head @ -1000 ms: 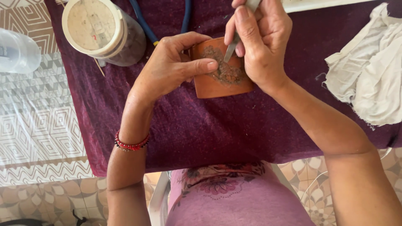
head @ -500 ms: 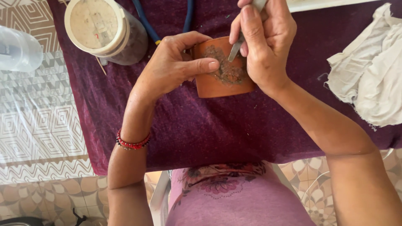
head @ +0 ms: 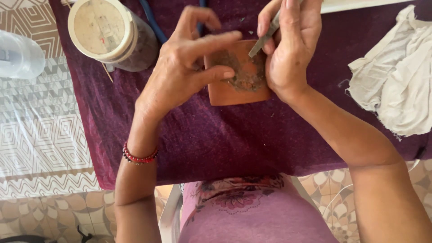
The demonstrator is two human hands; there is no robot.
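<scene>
A small terracotta pot lies on its side on a dark purple cloth. A grey-brown patch covers part of its wall. My left hand steadies the pot from the left, thumb and forefinger pressed on it. My right hand grips a thin grey metal tool whose tip rests on the patch. A red bead bracelet circles my left wrist.
A round jar with a pale lid stands at the upper left on the cloth. A clear plastic container sits at the far left on a patterned covering. A crumpled white rag lies at right. A blue cord runs behind the pot.
The view has shifted slightly and my hands have moved a little. My left fingers have lifted and spread more over the pot; the tool stays on the patch.
</scene>
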